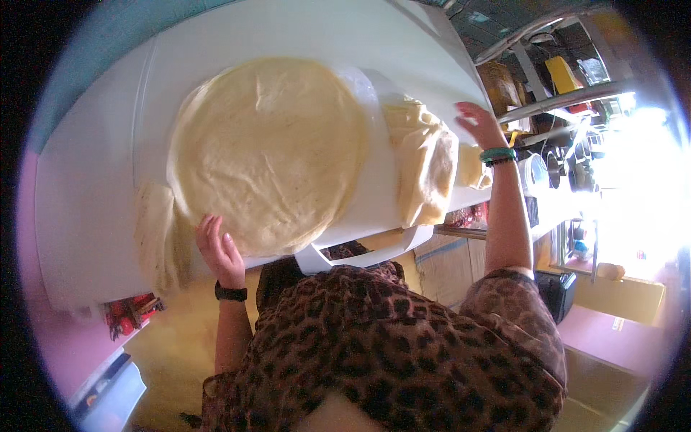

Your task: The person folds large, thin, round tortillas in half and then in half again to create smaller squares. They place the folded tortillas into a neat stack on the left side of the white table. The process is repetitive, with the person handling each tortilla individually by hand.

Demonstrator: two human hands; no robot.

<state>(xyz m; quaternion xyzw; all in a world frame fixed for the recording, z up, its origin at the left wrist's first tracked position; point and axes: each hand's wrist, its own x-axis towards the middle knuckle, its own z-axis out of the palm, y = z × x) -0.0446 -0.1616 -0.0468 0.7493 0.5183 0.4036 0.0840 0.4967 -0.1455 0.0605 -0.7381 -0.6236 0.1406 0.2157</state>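
A wide, round, pale-yellow sheet of dough-like food (270,151) lies on a white table (200,38) in front of me, with creases across its surface. My left hand (220,251) is at its near left edge, fingers extended and thumb apart; whether it presses on the sheet is hard to tell. Left of it, a limp strip of similar sheet (162,237) drapes toward the table's near edge. A folded bundle of sheet (424,162) sits to the right. Beyond that bundle my right hand (480,125) is raised with loosely bent fingers and nothing visible in it.
A smaller pale piece (474,166) lies by my right forearm. A white curved handle-like band (378,254) juts from the table's near edge. Metal racks (561,100) with containers stand at the right, where bright light washes out detail. Red items (129,316) sit below the table's left end.
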